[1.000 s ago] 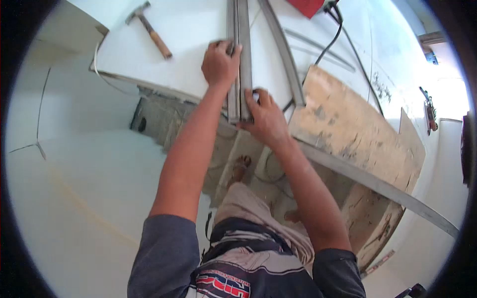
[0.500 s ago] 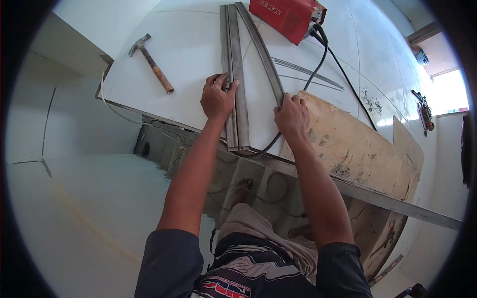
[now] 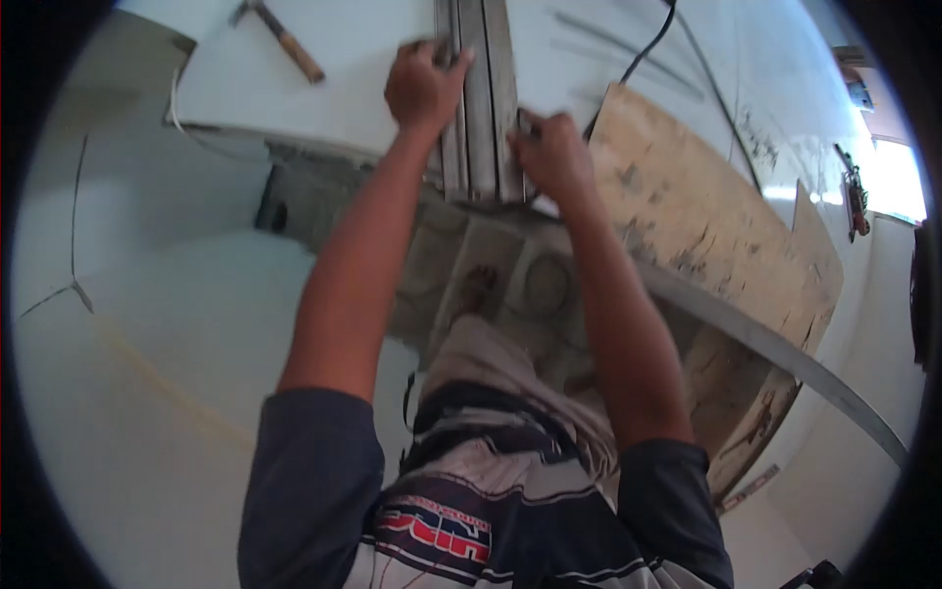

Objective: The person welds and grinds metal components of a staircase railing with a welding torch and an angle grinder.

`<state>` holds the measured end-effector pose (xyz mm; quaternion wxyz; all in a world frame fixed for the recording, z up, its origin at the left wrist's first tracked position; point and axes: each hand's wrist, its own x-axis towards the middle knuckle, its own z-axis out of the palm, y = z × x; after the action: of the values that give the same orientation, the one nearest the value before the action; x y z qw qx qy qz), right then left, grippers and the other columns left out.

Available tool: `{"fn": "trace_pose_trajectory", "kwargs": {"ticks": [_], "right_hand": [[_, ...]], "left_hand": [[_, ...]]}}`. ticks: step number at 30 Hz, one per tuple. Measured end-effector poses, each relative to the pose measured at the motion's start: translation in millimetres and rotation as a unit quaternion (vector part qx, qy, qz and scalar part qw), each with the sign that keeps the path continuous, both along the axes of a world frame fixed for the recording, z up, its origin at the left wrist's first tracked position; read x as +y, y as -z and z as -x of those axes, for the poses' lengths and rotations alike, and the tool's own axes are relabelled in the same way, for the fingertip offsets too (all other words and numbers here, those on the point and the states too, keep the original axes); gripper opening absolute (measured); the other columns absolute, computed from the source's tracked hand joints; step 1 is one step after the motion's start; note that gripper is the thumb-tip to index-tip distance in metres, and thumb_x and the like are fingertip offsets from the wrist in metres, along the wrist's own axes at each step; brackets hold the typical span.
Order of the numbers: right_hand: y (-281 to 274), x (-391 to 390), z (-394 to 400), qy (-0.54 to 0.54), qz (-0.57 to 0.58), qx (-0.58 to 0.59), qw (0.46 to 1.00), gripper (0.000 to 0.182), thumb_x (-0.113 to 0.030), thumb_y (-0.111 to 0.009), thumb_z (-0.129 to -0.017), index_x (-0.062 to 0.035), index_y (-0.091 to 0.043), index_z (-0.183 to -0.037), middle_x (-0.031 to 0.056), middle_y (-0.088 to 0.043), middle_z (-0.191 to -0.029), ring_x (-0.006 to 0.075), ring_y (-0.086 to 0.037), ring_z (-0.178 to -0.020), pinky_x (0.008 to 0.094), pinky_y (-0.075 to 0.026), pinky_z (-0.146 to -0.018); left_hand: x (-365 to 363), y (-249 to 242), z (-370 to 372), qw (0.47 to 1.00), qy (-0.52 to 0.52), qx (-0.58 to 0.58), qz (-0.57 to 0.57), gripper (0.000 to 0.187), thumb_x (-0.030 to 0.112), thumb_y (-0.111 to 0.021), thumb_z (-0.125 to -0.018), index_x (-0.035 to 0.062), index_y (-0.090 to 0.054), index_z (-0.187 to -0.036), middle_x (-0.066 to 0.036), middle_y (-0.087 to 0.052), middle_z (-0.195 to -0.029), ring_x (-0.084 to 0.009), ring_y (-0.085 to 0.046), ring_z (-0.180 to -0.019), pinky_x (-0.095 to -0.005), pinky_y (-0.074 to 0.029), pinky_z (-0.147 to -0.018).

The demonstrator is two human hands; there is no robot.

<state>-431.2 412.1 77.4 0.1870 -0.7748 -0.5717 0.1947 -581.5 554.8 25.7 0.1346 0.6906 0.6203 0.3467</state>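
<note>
Several long grey metal bars (image 3: 477, 147) lie side by side on a white tiled surface, their near ends at its front edge. My left hand (image 3: 424, 88) is closed around the left side of the bars, with thumb and fingers over the top. Against the right edge of the rightmost bar, my right hand (image 3: 554, 155) has its fingers curled, slightly blurred, with thumb and fingertips at the metal. The far ends of the bars run out of view at the top.
A claw hammer (image 3: 283, 41) lies to the left. Thin rods (image 3: 628, 54) and a black cable (image 3: 652, 47) are at the upper right. A stained wooden board (image 3: 706, 216) rests right of my right hand. Below the front edge are steps (image 3: 471, 260).
The right bar, angled away before, now lies alongside the others, and my right hand has moved left with it. The view has tilted down, so the red machine is out of sight.
</note>
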Motion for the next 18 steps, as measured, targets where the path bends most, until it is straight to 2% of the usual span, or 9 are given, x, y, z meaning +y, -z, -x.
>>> {"fn": "trace_pose_trajectory", "kwargs": {"ticks": [2,3,4,5,7,8,10,13,18], "right_hand": [[20.2,6.3,-5.7,-0.009,-0.038,-0.005,0.999,0.047,-0.040,-0.074,-0.089,-0.0003,-0.074,-0.114,0.0308,-0.070,-0.107,0.0451,-0.068,-0.103,0.0500,-0.054,-0.089],[13.1,10.7,-8.0,-0.024,0.006,0.019,1.000,0.040,-0.039,-0.072,-0.091,-0.0101,-0.075,-0.118,0.0297,-0.070,-0.105,0.0461,-0.069,-0.100,0.0530,-0.056,-0.087],[3.7,9.7,-7.3,-0.030,-0.004,0.054,0.998,0.041,-0.040,-0.072,-0.090,-0.0091,-0.076,-0.117,0.0285,-0.071,-0.102,0.0453,-0.070,-0.100,0.0531,-0.056,-0.086],[22.9,10.6,-13.9,-0.041,-0.048,0.082,0.995,0.051,-0.041,-0.076,-0.087,-0.0119,-0.071,-0.129,0.0281,-0.070,-0.110,0.0450,-0.069,-0.102,0.0514,-0.056,-0.089],[-15.8,-11.8,-11.1,-0.151,-0.192,0.183,0.952,0.036,-0.035,-0.070,-0.098,-0.0007,-0.071,-0.108,0.0133,-0.066,-0.078,0.0208,-0.068,-0.076,0.0381,-0.056,-0.069],[-9.9,-10.4,-12.9,-0.151,-0.193,0.183,0.952,0.036,-0.035,-0.070,-0.098,-0.0007,-0.071,-0.108,0.0133,-0.066,-0.078,0.0208,-0.068,-0.076,0.0381,-0.056,-0.069],[0.1,-6.3,-13.9,-0.138,-0.007,0.028,0.990,0.068,-0.039,-0.083,-0.081,-0.0177,-0.061,-0.142,0.0248,-0.065,-0.121,0.0424,-0.066,-0.112,0.0498,-0.055,-0.095],[-21.7,-27.2,-0.2,-0.215,0.020,-0.077,0.973,0.086,-0.034,-0.089,-0.075,-0.0188,-0.052,-0.150,0.0208,-0.058,-0.130,0.0396,-0.060,-0.124,0.0494,-0.054,-0.099],[-10.1,-36.6,12.8,-0.203,-0.011,-0.135,0.970,0.086,-0.029,-0.089,-0.076,-0.0199,-0.050,-0.152,0.0174,-0.053,-0.140,0.0364,-0.057,-0.128,0.0483,-0.054,-0.101]], "left_hand": [[4.5,10.4,3.8,1.000,0.019,0.000,-0.014,0.065,0.068,-0.072,-0.082,0.0137,-0.077,-0.117,-0.015,-0.072,-0.118,-0.0344,-0.069,-0.108,-0.0471,-0.054,-0.094],[-9.5,-17.7,-3.5,0.996,0.005,-0.002,0.087,0.051,0.048,-0.071,-0.096,0.0069,-0.071,-0.128,-0.014,-0.074,-0.116,-0.0324,-0.070,-0.104,-0.0461,-0.057,-0.092],[-24.0,-46.7,18.2,0.944,0.151,-0.257,0.143,0.053,0.050,-0.073,-0.094,0.0085,-0.072,-0.127,-0.015,-0.074,-0.118,-0.0318,-0.070,-0.105,-0.0455,-0.057,-0.092],[-22.7,-38.4,11.9,0.942,0.149,-0.257,0.154,0.053,0.050,-0.073,-0.094,0.0085,-0.072,-0.127,-0.015,-0.074,-0.118,-0.0318,-0.070,-0.105,-0.0455,-0.057,-0.092],[-10.7,-27.7,-6.1,0.996,-0.010,0.015,0.090,0.052,0.049,-0.075,-0.092,0.0094,-0.073,-0.125,-0.013,-0.074,-0.118,-0.0310,-0.070,-0.105,-0.0450,-0.057,-0.092],[-9.8,-27.1,-6.3,0.996,-0.010,0.015,0.089,0.052,0.049,-0.075,-0.092,0.0094,-0.073,-0.125,-0.013,-0.074,-0.118,-0.0310,-0.070,-0.105,-0.0450,-0.057,-0.092],[-8.9,-27.3,-5.7,0.994,-0.004,-0.004,0.112,0.050,0.048,-0.076,-0.092,0.0097,-0.075,-0.123,-0.012,-0.075,-0.115,-0.0313,-0.070,-0.104,-0.0453,-0.057,-0.092],[-13.0,-26.5,-6.5,0.999,-0.005,-0.018,0.051,0.048,0.048,-0.076,-0.092,0.0101,-0.076,-0.121,-0.012,-0.076,-0.111,-0.0313,-0.071,-0.102,-0.0451,-0.057,-0.091],[-7.2,-18.0,-6.2,0.998,-0.010,-0.008,0.069,0.048,0.047,-0.076,-0.091,0.0106,-0.076,-0.121,-0.011,-0.075,-0.111,-0.0303,-0.071,-0.102,-0.0446,-0.057,-0.091]]}}
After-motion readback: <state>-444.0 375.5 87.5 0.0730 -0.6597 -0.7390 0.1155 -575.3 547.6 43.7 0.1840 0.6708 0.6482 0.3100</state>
